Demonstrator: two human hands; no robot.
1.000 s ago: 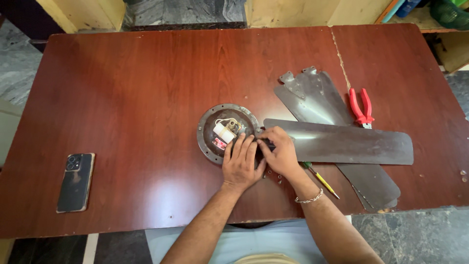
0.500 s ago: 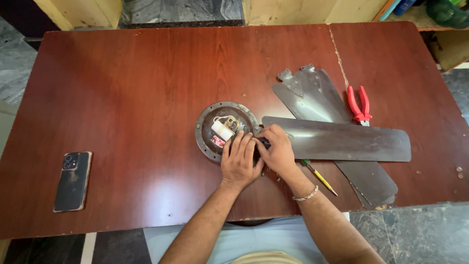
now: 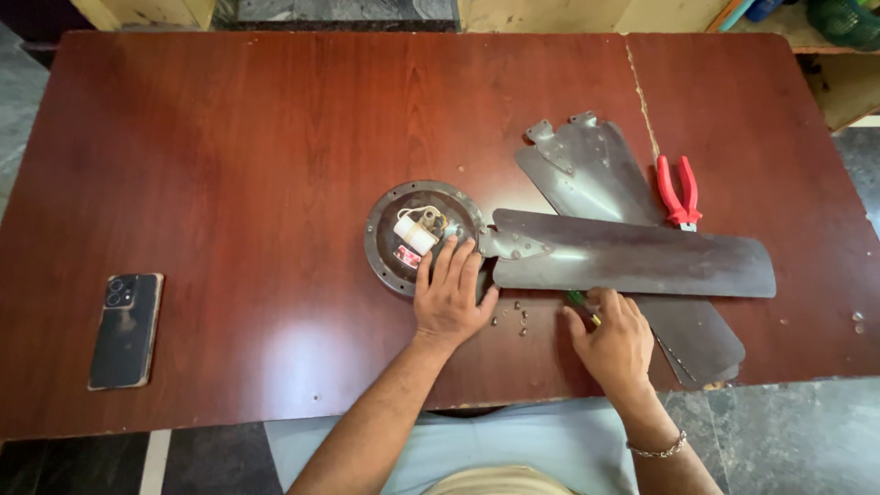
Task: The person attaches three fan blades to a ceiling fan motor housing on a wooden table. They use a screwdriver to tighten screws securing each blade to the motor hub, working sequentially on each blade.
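The left hand (image 3: 449, 298) is lying flat, fingers spread, on the round fan motor housing (image 3: 412, 229) near the middle of the wooden table (image 3: 229, 137). The right hand (image 3: 616, 341) is curling loosely around a green-handled screwdriver (image 3: 577, 301) by the near edge, just below a long fan blade (image 3: 632, 261). Small screws (image 3: 513, 316) are sitting between the hands. Red pliers (image 3: 680, 191) are lying toward the right edge, a phone (image 3: 126, 330) near the left.

Single head-worn camera, looking steeply down from above the person's seat, facing away from the body across the brown counter (image 3: 229, 183), near enough to fill the frame with it, forearms entering from the bottom edge
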